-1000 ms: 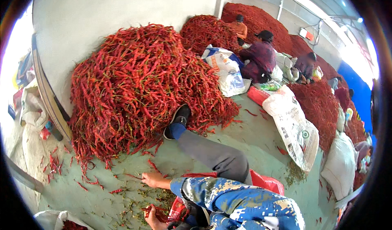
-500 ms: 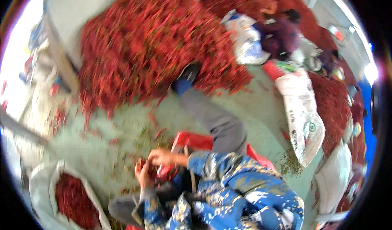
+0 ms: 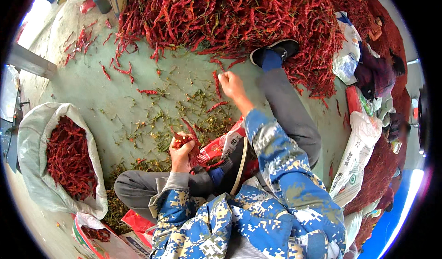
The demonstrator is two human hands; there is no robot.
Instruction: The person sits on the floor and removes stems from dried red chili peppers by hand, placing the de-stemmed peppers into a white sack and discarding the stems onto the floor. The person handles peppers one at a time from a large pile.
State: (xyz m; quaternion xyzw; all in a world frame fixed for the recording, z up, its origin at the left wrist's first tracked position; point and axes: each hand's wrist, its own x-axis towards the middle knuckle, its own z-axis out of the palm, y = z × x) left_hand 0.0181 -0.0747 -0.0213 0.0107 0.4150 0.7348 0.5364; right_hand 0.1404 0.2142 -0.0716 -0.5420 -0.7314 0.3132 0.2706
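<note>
My left hand is closed around a bunch of dried red chili peppers, their ends sticking out past the thumb. It is above my bent left leg, beside a red and white sack. Farther forward, my right hand has its fingers closed on a single red chili pepper, which shows at the fingertips. Beyond it rises a large heap of red chilies. Green stems and a few loose chilies are scattered over the floor around both hands.
At left stands an open white sack full of red chilies. My shoe touches the heap's edge. To the right lie a white printed sack and more chili heaps, with another person sitting there. A grey metal post is far left.
My view has shifted, so the heap appears farther up. My hands were close together; my right hand has moved forward, away from the left, and is now at a chili.
</note>
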